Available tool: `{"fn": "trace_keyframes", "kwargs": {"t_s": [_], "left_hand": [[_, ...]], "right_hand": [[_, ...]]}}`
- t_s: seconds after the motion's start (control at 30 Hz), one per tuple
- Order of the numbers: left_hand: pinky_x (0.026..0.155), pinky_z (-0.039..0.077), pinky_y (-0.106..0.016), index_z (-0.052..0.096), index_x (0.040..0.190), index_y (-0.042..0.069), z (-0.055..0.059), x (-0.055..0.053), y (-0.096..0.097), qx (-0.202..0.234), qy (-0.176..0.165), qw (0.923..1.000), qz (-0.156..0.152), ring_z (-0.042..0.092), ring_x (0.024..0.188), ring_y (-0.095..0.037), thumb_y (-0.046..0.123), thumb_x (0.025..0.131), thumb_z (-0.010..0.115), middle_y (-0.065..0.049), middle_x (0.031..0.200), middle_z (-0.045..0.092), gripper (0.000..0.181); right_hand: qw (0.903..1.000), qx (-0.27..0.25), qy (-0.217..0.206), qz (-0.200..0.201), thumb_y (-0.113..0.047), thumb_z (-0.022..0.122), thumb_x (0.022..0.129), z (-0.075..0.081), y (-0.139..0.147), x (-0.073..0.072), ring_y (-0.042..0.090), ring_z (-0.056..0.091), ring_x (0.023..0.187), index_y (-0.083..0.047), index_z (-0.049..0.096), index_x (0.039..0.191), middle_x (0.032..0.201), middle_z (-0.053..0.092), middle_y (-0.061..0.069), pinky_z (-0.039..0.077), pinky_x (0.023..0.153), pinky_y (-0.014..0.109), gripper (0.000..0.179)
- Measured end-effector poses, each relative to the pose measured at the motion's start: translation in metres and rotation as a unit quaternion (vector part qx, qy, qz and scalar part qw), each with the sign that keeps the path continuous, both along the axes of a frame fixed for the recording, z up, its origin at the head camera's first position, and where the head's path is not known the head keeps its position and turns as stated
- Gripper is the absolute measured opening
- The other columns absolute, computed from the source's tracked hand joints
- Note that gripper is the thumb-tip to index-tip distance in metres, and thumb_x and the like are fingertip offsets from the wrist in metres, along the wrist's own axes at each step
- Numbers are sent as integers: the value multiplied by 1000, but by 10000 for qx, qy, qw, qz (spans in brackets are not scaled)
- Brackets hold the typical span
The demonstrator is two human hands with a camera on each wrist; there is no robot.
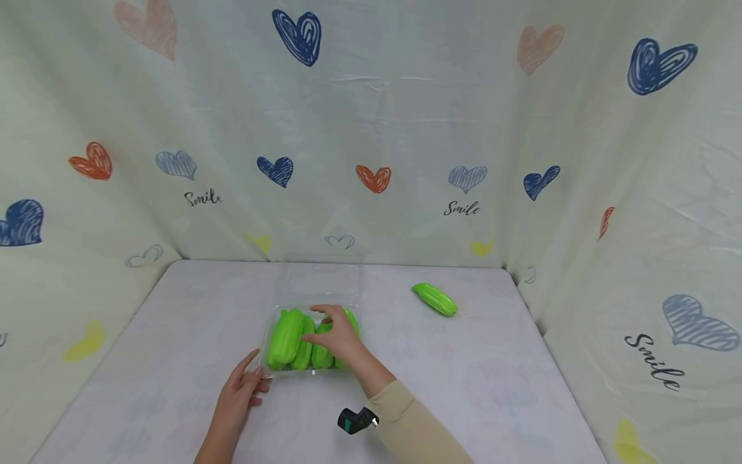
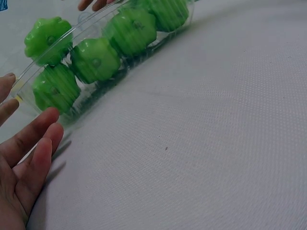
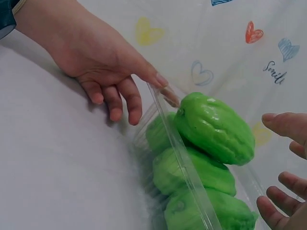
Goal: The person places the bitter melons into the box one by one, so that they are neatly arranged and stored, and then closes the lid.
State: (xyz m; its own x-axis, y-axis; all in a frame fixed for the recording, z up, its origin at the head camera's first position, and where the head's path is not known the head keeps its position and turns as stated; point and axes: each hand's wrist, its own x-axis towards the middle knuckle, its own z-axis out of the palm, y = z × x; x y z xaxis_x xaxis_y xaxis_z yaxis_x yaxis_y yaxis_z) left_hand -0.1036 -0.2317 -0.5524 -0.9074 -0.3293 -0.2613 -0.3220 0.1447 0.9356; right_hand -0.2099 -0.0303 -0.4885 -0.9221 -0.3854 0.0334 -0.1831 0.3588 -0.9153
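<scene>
A clear plastic container sits on the table with several ridged green gourds lying side by side in it. One gourd rests on top of the others at the left end. At the container's front left corner is my left hand, its fingertips touching the wall and rim, the other fingers loosely bent. Over the gourds hovers my right hand, thumb and fingers spread apart with nothing between them. It partly hides the gourds on the right side in the head view.
Another green gourd lies alone at the back right of the table. The container's clear lid stands folded back behind it. A small black device shows beside the right sleeve. Heart-printed curtains enclose the table at the back and sides.
</scene>
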Motion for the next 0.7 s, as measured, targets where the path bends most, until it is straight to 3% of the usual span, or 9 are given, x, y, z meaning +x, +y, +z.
{"fn": "trace_keyframes", "kwargs": {"t_s": [0.33, 0.7], "left_hand": [[63, 51, -27, 32, 152, 10, -3, -1, 0, 44, -28, 10000, 27, 62, 77, -12, 25, 102, 51, -4, 95, 70, 55], [65, 50, -29, 29, 153, 10, -2, 0, -2, -3, -180, 9998, -53, 61, 81, -14, 32, 102, 51, -6, 99, 69, 60]], "right_hand": [[9996, 83, 209, -196, -20, 80, 82, -4, 24, -9, 27, 52, 112, -13, 58, 133, 130, 50, 6, 47, 84, 36, 56], [9964, -236, 698, -413, -14, 78, 84, -8, 51, -20, 27, 51, 113, -10, 60, 130, 129, 51, 6, 49, 88, 41, 50]]}}
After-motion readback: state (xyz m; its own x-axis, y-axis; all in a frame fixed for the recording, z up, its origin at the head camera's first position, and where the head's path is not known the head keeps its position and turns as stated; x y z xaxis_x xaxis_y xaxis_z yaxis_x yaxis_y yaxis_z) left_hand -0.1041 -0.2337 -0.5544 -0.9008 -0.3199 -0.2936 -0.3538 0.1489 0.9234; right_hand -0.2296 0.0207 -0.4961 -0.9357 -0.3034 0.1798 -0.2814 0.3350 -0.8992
